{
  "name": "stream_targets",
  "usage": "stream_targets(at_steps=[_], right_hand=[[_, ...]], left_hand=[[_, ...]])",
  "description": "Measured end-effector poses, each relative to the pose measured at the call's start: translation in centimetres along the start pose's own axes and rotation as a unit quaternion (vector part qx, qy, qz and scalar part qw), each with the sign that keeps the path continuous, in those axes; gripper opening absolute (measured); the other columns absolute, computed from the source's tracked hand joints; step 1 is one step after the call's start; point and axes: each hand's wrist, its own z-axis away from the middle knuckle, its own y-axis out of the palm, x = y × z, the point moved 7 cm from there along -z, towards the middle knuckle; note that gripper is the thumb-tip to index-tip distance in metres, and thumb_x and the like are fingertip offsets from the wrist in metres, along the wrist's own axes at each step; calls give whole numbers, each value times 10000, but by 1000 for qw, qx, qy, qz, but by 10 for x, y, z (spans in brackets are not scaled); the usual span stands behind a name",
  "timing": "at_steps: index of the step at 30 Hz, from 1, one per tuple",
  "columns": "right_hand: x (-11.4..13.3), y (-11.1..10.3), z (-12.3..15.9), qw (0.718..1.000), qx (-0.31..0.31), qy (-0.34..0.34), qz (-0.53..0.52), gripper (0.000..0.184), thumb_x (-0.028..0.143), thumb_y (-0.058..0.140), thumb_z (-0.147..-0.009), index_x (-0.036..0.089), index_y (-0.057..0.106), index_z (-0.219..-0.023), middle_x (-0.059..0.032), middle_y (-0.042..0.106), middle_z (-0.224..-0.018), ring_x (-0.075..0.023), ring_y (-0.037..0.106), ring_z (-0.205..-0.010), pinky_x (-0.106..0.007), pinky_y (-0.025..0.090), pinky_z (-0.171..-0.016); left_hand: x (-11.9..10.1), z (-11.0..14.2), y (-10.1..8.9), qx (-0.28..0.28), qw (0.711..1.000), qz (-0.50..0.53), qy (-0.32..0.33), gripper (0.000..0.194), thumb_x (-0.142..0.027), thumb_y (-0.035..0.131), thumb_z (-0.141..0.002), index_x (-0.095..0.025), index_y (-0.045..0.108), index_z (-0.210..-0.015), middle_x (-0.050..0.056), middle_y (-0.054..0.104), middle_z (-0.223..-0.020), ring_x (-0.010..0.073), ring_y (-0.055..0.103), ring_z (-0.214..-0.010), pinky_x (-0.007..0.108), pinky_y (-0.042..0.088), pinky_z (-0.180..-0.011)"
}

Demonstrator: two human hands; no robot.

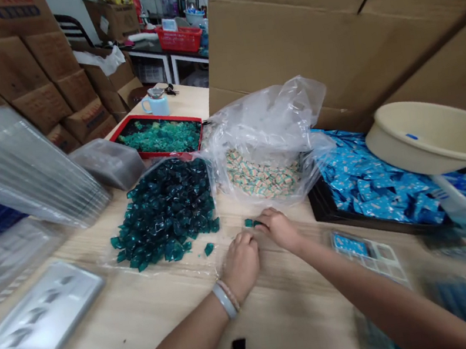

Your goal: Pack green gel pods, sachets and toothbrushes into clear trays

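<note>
My right hand [278,227] has its fingers pinched together at a dark teal piece [258,223] just above the wooden table. A second small teal piece [248,222] lies just left of those fingertips. Close beside it, my left hand [242,259], with a band and a bracelet at the wrist, is closed with its fingers curled down; whatever it may hold is hidden. One loose teal piece [209,249] sits left of my left hand. Beyond it spreads a heap of glossy dark teal gem-like pieces [169,206] on clear plastic.
A clear bag [268,115] of small patterned pieces stands ahead. At right are a black tray [322,201] of blue packets, a cream basin [435,155] and a compartment box [385,259]. Left are stacked clear trays [28,155] and a silvery tray [39,326]. A red-rimmed tray [152,116] lies behind.
</note>
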Motion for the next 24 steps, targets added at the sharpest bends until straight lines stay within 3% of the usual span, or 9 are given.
stream_targets(at_steps=[5,8,10,13,17,21,24], right_hand=[[12,11,26,999,-31,16,-9,171,213,496,-782,174,598,-913,-74,596,-872,-196,513,-844,-316,402,-744],[26,14,42,999,-31,3,-40,212,236,505,-778,182,564,-974,-75,589,-911,-207,511,-860,-336,399,-750],[36,8,42,997,-51,-3,-50,230,294,507,-783,181,561,-975,-85,584,-903,-217,511,-847,-346,399,-734],[58,-3,20,994,-81,-27,-62,230,309,442,-825,169,578,-946,-90,586,-846,-212,513,-821,-344,395,-734],[87,6,-27,996,-43,-50,-52,220,201,429,-822,192,583,-978,-83,568,-858,-197,507,-829,-316,396,-745],[92,22,-44,995,-19,-35,-87,190,154,473,-778,190,601,-914,-71,545,-851,-179,511,-817,-294,406,-742],[91,19,-36,983,-54,-40,-172,204,113,473,-744,182,590,-896,-68,533,-869,-175,507,-845,-299,408,-755]], left_hand=[[-7,26,-5,-3,999,-41,20,220,-109,409,-785,-163,580,-912,88,546,-985,203,470,-952,318,390,-847],[11,34,-38,-40,999,-18,22,217,-144,449,-780,-192,569,-954,66,515,-1053,183,455,-981,295,388,-857],[37,32,-69,-94,995,-35,-23,202,-160,440,-793,-188,570,-945,62,518,-988,173,467,-927,298,399,-813],[70,18,-98,-120,978,-139,-98,194,-208,477,-785,-176,554,-960,70,515,-937,202,461,-878,340,384,-759],[77,10,-98,-86,969,-205,-111,145,-178,512,-755,-178,542,-897,69,515,-931,227,446,-895,360,352,-741],[74,25,-103,-113,982,-110,-100,86,-150,509,-749,-186,534,-823,42,529,-944,199,454,-901,342,340,-779],[82,33,-114,-156,977,70,-126,62,-163,493,-752,-181,522,-803,25,549,-868,166,483,-852,315,362,-781]])
